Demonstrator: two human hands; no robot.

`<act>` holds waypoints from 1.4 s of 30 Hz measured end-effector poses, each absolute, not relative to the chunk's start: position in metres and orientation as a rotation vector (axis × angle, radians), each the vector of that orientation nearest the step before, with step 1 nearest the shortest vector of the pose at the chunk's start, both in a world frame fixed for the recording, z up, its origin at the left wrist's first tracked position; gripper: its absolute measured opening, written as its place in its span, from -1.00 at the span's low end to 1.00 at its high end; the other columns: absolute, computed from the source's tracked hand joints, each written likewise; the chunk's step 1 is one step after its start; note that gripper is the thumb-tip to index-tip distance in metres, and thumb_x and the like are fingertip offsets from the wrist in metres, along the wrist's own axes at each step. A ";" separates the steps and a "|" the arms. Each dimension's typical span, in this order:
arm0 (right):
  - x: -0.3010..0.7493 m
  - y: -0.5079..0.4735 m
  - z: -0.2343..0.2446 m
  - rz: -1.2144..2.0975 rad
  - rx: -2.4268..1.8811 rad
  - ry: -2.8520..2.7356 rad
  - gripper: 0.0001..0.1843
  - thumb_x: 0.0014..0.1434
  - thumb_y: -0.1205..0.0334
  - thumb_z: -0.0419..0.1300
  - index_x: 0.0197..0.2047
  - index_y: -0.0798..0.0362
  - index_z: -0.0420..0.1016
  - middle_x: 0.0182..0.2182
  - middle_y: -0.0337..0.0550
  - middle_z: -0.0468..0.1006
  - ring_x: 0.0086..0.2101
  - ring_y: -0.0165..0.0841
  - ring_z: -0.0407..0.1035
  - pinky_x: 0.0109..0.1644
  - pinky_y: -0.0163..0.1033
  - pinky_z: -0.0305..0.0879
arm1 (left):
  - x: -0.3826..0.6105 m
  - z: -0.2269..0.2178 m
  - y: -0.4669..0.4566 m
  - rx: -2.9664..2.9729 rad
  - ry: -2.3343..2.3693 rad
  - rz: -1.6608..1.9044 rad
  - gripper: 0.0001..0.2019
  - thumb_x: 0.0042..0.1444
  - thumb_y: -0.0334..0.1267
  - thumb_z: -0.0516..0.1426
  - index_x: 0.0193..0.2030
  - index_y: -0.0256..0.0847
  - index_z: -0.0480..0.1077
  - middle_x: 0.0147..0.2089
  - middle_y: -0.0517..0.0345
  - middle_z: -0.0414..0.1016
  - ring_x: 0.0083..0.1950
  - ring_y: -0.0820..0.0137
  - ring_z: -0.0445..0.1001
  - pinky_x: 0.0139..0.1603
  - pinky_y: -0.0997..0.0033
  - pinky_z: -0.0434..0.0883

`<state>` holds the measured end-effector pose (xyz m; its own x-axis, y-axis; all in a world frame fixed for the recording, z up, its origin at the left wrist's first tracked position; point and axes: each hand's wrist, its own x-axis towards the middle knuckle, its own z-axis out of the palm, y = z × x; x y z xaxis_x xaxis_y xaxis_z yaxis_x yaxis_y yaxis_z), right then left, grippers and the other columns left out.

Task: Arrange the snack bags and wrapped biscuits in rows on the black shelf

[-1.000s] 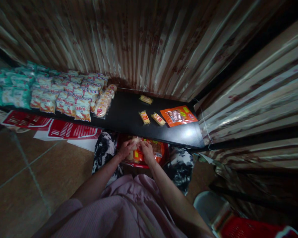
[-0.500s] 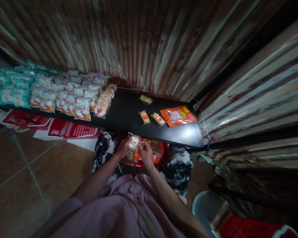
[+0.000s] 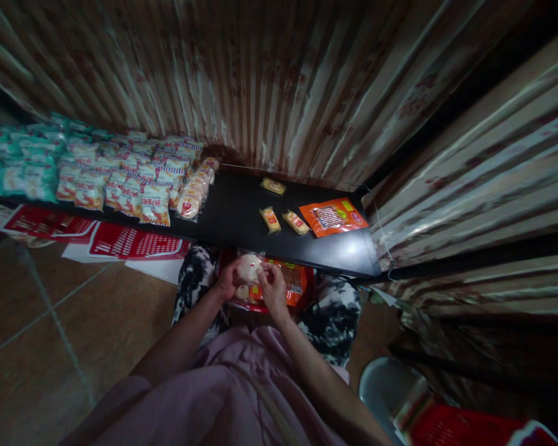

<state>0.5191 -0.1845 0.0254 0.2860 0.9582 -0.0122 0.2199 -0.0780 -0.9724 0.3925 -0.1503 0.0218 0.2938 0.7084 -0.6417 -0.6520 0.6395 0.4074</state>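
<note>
Between my two hands is a round, pale cracker in a clear wrapper [image 3: 250, 267], held above a red basket [image 3: 311, 288] at my lap. My left hand [image 3: 229, 280] grips its left edge, and the fingers of my right hand [image 3: 272, 286] pinch its right side. Inside the basket lie an orange snack packet [image 3: 294, 282] and some small wrapped items, partly hidden by my hands. Similar round wrapped crackers [image 3: 189, 201] form a row on the black shelf [image 3: 232, 210] in front of me.
Left on the shelf are white-and-orange snack bags [image 3: 154, 201] and teal bags [image 3: 37, 179]. Toward its right end lie small yellow wrapped cakes [image 3: 270, 219] and an orange packet [image 3: 333, 217]. Red baskets [image 3: 134, 240] sit below at left; a grey bucket [image 3: 381, 390] stands at lower right.
The wrapped cracker has turned so that its round face shows more fully. Both hands have shifted slightly and still hold it; the shelf goods are unmoved.
</note>
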 end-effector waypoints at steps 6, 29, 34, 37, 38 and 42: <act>0.521 -0.179 0.039 0.874 -1.537 -1.084 -0.68 0.06 0.01 0.14 -0.23 0.09 0.44 -0.33 -0.15 0.45 -0.37 -0.38 0.31 -0.23 -0.24 0.30 | 0.390 0.032 -0.148 0.062 0.700 0.919 -0.58 0.16 -0.05 0.07 -0.01 -0.36 0.41 -0.20 -0.07 0.58 -0.17 0.23 0.55 -0.16 0.27 0.49; 0.528 -0.169 0.063 0.649 -1.463 -1.496 -0.71 0.24 0.16 -0.03 -0.20 0.00 0.51 -0.24 -0.11 0.55 -0.17 -0.28 0.38 -0.02 -0.12 0.27 | 0.399 0.053 -0.142 -0.001 0.700 0.954 -0.86 0.15 -0.29 0.15 -0.17 -0.28 0.39 -0.29 0.11 0.53 -0.27 0.41 0.53 -0.14 0.35 0.48; 0.531 -0.174 0.070 0.681 -1.397 -1.576 -0.63 0.25 0.04 -0.03 -0.01 0.00 0.43 -0.09 -0.07 0.50 -0.06 -0.26 0.34 0.06 -0.07 0.24 | 0.406 0.060 -0.139 0.086 0.685 1.015 -0.76 0.02 -0.22 0.27 -0.20 -0.20 0.38 -0.26 0.15 0.51 -0.18 0.37 0.51 -0.05 0.31 0.42; 0.532 -0.175 0.069 0.644 -1.390 -1.662 -0.54 0.15 0.02 0.13 0.10 0.00 0.36 0.00 -0.02 0.46 0.00 -0.21 0.31 0.11 -0.03 0.23 | 0.409 0.066 -0.138 0.117 0.707 1.066 -0.71 -0.04 -0.19 0.31 -0.19 -0.13 0.37 -0.29 0.24 0.49 -0.24 0.41 0.49 -0.13 0.37 0.42; 0.532 -0.175 0.068 0.624 -1.394 -1.673 -0.53 0.15 0.03 0.14 0.10 0.00 0.36 0.00 -0.01 0.46 0.00 -0.20 0.31 0.11 -0.02 0.23 | 0.409 0.068 -0.138 0.127 0.718 1.073 -0.68 -0.06 -0.18 0.32 -0.18 -0.11 0.36 -0.30 0.26 0.49 -0.26 0.43 0.48 -0.17 0.40 0.42; 0.531 -0.174 0.064 0.567 -1.416 -1.622 -0.62 0.21 0.05 0.06 0.02 0.01 0.43 -0.07 0.00 0.51 -0.04 -0.21 0.35 0.08 -0.02 0.26 | 0.410 0.067 -0.139 0.140 0.749 1.049 -0.58 -0.13 -0.12 0.35 -0.13 -0.08 0.35 -0.31 0.24 0.48 -0.28 0.44 0.48 -0.25 0.47 0.39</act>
<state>0.5307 -0.1740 0.0637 0.0416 0.9476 0.3167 0.5443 0.2443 -0.8026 0.4099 -0.1395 0.0674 0.2791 0.8244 -0.4924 -0.7332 0.5141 0.4452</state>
